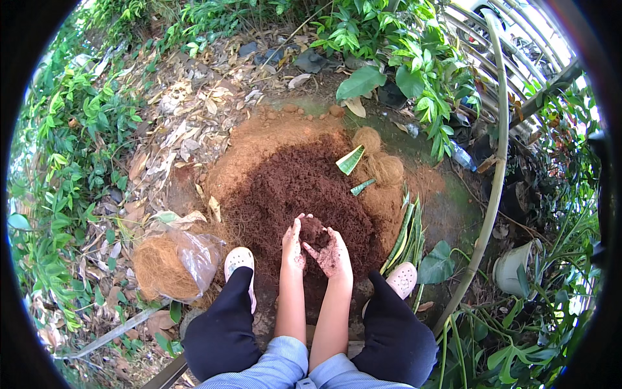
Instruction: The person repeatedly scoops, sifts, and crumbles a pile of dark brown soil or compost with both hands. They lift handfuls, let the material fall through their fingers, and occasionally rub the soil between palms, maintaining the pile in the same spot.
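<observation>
Between my knees spreads a heap of dark brown, crumbly coco peat or soil (301, 180). Over its near side, my left hand (293, 240) and my right hand (333, 255) are cupped together around a dark clump (314, 232) of the same material. Bits of it stick to my fingers and palms, most plainly on the right. Two cut pieces of variegated snake plant leaf, a broad one (350, 160) and a small one (363, 187), lie at the heap's right edge. Beside them sit balls of tan coir fibre (386, 168).
A clear plastic bag of coir fibre (165, 265) stands by my left shoe (240, 257). Long snake plant leaves (410, 233) lie near my right shoe (402, 280). A curved pole (495, 194), a plastic bottle (462, 156) and a white pot (516, 267) are to the right. Dry leaves (180, 116) cover the left ground.
</observation>
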`<action>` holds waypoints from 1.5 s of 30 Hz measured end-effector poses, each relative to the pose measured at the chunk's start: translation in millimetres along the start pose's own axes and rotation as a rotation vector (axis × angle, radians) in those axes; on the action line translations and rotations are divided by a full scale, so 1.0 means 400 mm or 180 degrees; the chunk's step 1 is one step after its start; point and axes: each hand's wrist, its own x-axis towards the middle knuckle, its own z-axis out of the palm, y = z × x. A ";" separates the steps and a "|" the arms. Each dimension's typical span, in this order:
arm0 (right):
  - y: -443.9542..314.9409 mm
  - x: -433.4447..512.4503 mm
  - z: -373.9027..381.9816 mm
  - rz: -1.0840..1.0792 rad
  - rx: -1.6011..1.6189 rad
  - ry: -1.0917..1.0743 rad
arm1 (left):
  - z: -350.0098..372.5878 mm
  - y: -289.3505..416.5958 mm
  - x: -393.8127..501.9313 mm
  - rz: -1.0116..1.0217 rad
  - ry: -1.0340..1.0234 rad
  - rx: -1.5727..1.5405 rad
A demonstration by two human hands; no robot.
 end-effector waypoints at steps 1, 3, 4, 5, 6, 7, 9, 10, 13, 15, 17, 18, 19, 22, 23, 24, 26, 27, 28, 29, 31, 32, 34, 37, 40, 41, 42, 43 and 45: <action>0.003 0.003 -0.003 0.0029 -0.0004 0.0092 | 0.000 -0.004 0.000 0.0051 0.0016 -0.0122; 0.009 0.010 -0.011 0.0027 0.0012 0.0229 | 0.003 -0.009 -0.001 0.0113 0.0169 -0.0347; 0.010 0.012 -0.015 0.0007 0.0010 0.0156 | 0.004 -0.008 -0.003 0.0118 0.0234 -0.0369; 0.011 0.015 -0.019 -0.0010 0.0008 0.0154 | 0.008 -0.007 -0.004 0.0222 0.0186 -0.0328; 0.011 0.017 -0.023 -0.0030 0.0000 0.0198 | 0.011 -0.005 -0.006 0.0334 0.0170 -0.0283; 0.011 0.019 -0.026 -0.0068 -0.0005 0.0220 | 0.015 -0.002 -0.009 0.0447 0.0153 -0.0237; 0.008 0.021 -0.034 -0.0152 -0.0027 0.0356 | 0.019 0.005 -0.016 0.0567 0.0075 -0.0141; 0.007 0.021 -0.038 -0.0203 -0.0023 0.0354 | 0.021 0.008 -0.019 0.0649 0.0043 -0.0077; 0.007 0.022 -0.052 -0.0375 0.0081 0.0245 | 0.018 0.010 -0.021 0.0464 0.0030 -0.0469; 0.010 0.027 -0.057 -0.0529 0.0259 0.0096 | 0.012 0.006 -0.012 0.0302 0.0032 -0.1034; 0.017 0.033 -0.059 -0.0639 0.0357 -0.0047 | 0.001 0.002 -0.003 0.0217 -0.0015 -0.1414; 0.020 0.035 -0.059 -0.0730 0.0360 -0.0087 | -0.005 0.000 0.000 0.0192 -0.0040 -0.1507; 0.021 0.038 -0.059 -0.0820 0.0362 -0.0127 | -0.010 -0.001 0.003 0.0142 0.0054 -0.1609; 0.016 0.039 -0.062 -0.0890 0.0552 -0.0263 | -0.022 -0.001 0.008 0.0170 0.0054 -0.1644; 0.014 0.040 -0.062 -0.0894 0.0636 -0.0199 | -0.025 0.001 0.008 0.0205 -0.0002 -0.1618; 0.005 0.036 -0.066 -0.0620 0.1173 -0.0274 | -0.026 0.002 0.007 0.0225 0.0012 -0.1603; 0.002 0.035 -0.064 -0.0516 0.1297 -0.0411 | -0.025 0.007 0.006 0.0255 0.0015 -0.1574; 0.002 0.034 -0.061 -0.0496 0.1349 -0.0394 | -0.025 0.009 0.005 0.0266 0.0005 -0.1559; 0.005 0.034 -0.055 -0.0475 0.1385 -0.0305 | -0.024 0.011 0.005 0.0284 0.0026 -0.1532; 0.006 0.033 -0.049 -0.0473 0.1330 -0.0294 | -0.023 0.012 0.005 0.0272 -0.0003 -0.1560; 0.005 0.029 -0.037 -0.0423 0.1207 -0.0136 | -0.022 0.014 0.005 0.0271 0.0048 -0.1576; 0.007 0.030 -0.028 -0.0454 0.1171 0.0030 | -0.021 0.014 0.005 0.0257 0.0005 -0.1612; 0.007 0.034 -0.012 -0.0645 0.0848 0.0249 | -0.021 0.014 0.005 0.0248 0.0069 -0.1635; 0.005 0.034 -0.008 -0.0645 0.0878 0.0210 | -0.022 0.013 0.007 0.0250 -0.0013 -0.1635; 0.008 0.029 -0.020 -0.0503 0.1062 0.0009 | -0.023 0.013 0.006 0.0222 -0.0024 -0.1655; 0.010 0.028 -0.025 -0.0537 0.1051 -0.0344 | -0.023 0.014 0.007 0.0225 -0.0075 -0.1667; 0.013 0.025 -0.029 -0.0553 0.1078 -0.0422 | -0.024 0.014 0.006 0.0225 -0.0076 -0.1670; 0.014 0.024 -0.033 -0.0570 0.1105 -0.0497 | -0.024 0.015 0.006 0.0219 -0.0016 -0.1674; 0.015 0.028 -0.037 -0.0536 0.1234 -0.0224 | -0.025 0.016 0.006 0.0208 -0.0067 -0.1723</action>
